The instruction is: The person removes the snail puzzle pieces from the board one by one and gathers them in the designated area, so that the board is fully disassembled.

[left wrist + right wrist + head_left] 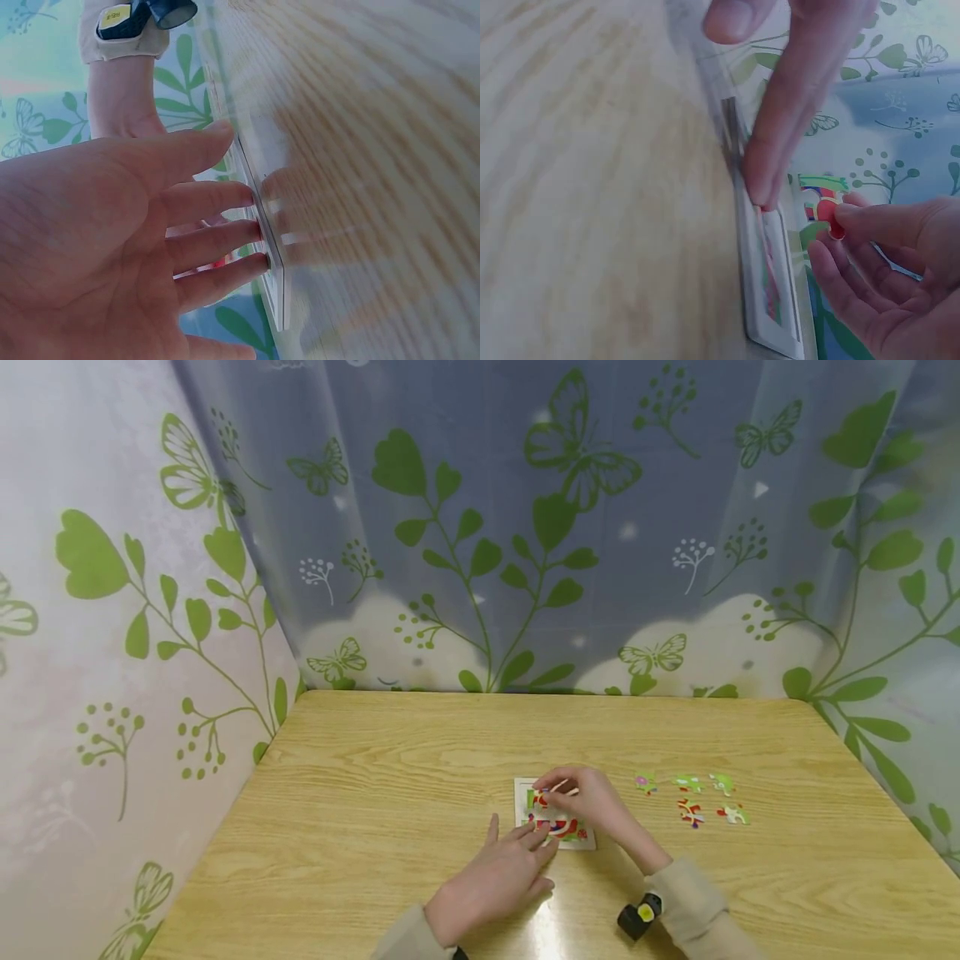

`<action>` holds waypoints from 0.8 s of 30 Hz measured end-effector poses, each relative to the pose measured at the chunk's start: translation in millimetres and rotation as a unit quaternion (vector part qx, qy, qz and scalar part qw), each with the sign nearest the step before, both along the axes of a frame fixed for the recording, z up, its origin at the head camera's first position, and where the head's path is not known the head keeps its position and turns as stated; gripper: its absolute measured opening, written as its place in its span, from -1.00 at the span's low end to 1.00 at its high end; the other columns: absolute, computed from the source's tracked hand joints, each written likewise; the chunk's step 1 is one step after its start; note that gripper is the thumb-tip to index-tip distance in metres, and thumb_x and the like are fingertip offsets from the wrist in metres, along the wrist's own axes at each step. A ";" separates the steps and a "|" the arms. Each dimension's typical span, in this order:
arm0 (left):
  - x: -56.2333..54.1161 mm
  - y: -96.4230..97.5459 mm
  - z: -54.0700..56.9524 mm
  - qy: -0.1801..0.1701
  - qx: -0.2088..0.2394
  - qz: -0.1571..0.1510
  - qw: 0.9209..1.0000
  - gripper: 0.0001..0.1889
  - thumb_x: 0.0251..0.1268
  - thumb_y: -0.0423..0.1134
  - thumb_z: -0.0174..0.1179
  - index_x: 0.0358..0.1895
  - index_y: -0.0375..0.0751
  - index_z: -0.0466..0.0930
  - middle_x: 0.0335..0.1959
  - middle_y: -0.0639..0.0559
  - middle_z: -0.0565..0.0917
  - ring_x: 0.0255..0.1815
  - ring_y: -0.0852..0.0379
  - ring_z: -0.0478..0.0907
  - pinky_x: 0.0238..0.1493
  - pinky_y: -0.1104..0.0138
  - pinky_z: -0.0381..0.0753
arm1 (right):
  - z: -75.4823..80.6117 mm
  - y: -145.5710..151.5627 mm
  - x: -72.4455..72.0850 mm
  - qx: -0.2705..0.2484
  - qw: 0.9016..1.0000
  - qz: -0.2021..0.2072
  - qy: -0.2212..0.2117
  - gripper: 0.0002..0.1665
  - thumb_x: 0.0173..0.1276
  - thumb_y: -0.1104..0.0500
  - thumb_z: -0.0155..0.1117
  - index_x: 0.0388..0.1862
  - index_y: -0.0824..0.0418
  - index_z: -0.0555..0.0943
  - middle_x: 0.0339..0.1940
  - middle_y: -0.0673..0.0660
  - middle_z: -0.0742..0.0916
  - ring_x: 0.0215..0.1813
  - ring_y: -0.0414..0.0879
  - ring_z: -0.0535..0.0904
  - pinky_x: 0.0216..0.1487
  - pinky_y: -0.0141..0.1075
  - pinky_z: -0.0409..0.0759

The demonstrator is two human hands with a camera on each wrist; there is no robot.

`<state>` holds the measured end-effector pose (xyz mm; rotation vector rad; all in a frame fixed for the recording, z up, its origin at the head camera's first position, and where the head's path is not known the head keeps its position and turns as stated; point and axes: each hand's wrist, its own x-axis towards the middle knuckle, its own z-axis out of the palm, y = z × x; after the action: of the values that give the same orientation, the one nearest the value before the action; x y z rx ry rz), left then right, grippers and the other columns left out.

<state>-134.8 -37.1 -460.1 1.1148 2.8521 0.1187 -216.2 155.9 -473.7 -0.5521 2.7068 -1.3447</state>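
Puzzle piece (821, 210) up in my right grip (592, 797), red and green, pinched between thumb and fingertips, and it's hanging clear of the puzzle board (520, 802), over its eleven o'clock side if twelve points away from me! Board lies flat on the desk (375, 793), at one o'clock from my left grip (495, 877). That left one is spread wide, nothing clasped, fingertips resting on the board around its seven o'clock edge. Inside the pale rim there's a patch of red, blue and green artwork, though my fingers hide a good bit of it.

Now, how to play this one well, as I judge it: hold the piece by its edge, picture up, and turn it until knobs and colours agree with the neighbours before it touches down. Lower it level, because a tilted knob could ride up and nudge its neighbours loose. Then release the pinch and press flat with one fingertip, straight down, no sideways shove. Light weight on the left fingers should be enough to stop the board sliding. If it resists, lift and rotate; forcing could bend a tab.

Over at three o'clock, well apart from the board, five loose pieces (691, 812) lie in two rough rows!
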 end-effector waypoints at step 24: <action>0.2 1.8 -1.2 -0.004 0.003 0.006 1.000 -0.42 0.46 0.09 0.16 0.45 -0.03 0.45 0.50 0.03 0.40 0.49 0.00 0.35 0.41 -0.30 0.26 | 14.1 50.5 0.6 -0.027 0.999 -0.046 -0.001 -0.77 0.41 0.28 0.33 0.00 0.29 0.75 -0.05 0.25 0.79 -0.15 0.02 0.74 -0.24 -0.34 0.72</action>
<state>-134.6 -35.3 -461.4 1.0959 2.8541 0.1324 -215.6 206.4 -459.6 -0.4359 2.7317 -1.4434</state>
